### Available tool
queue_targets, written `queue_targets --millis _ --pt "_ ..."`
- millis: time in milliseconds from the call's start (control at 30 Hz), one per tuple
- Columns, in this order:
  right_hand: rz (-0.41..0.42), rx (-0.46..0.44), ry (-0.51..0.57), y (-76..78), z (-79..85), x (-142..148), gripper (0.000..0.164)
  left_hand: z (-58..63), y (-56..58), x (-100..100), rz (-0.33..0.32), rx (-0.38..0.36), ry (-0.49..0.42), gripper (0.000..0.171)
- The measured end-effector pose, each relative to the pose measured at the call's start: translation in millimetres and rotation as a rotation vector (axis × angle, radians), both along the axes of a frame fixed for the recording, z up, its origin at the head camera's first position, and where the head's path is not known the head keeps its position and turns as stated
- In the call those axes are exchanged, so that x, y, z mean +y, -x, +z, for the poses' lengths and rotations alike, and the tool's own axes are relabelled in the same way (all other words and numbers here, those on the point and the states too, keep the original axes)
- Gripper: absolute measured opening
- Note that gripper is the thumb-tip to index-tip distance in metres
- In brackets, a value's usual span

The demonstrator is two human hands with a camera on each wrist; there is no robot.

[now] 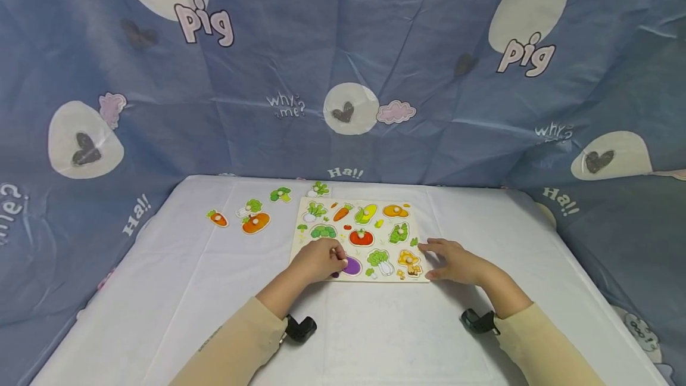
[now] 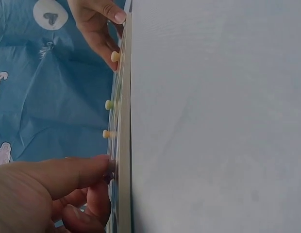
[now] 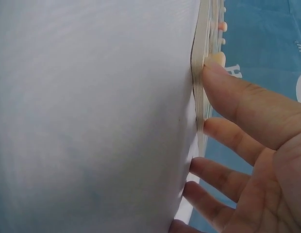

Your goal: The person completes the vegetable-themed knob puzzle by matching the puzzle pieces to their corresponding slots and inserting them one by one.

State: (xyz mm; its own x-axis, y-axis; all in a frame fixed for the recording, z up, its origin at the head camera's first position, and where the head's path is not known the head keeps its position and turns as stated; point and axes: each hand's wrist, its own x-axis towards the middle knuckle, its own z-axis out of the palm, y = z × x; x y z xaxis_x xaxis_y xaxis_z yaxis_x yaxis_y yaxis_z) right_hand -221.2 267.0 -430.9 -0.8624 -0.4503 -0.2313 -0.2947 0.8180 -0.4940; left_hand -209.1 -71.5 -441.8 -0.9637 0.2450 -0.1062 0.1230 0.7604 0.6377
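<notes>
A pale wooden vegetable puzzle board [image 1: 298, 248] lies on the white-covered table. My left hand [image 1: 320, 260] is over its front-left part and pinches a purple eggplant piece [image 1: 352, 265] between thumb and fingertips. In the left wrist view this hand [image 2: 77, 191] is right at the board's face, its fingers hiding most of the piece. At the board's right edge, my right hand [image 1: 455, 262] has its fingers spread and loosely bent. The right wrist view shows the thumb [image 3: 238, 92] touching the board's edge [image 3: 199, 82]. A tomato piece [image 1: 361, 237] and a mushroom piece [image 1: 409, 260] sit in the board.
Left of and behind the board lie loose pieces: a carrot [image 1: 217, 218], a pumpkin [image 1: 255, 223], a leafy cabbage [image 1: 249, 208], a broccoli [image 1: 280, 195] and a white radish [image 1: 318, 189]. A blue printed cloth [image 1: 300, 148] rises behind the table.
</notes>
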Motion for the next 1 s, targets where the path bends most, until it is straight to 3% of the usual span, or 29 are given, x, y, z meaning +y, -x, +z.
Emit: queue_targets --millis 400,767,1000 --pt "0.005 0.012 -0.016 1.7 -1.8 0 0.075 -0.7 -1.6 -26 0.005 0.059 -0.028 0.009" --pt "0.001 0.007 -0.025 2.5 -3.4 1 0.075 8.0 2.0 -65 0.135 0.037 -0.05 0.012" --pt "0.0 0.007 -0.017 3.0 -3.4 1 0.075 13.3 9.1 -91 0.168 0.112 -0.062 0.014"
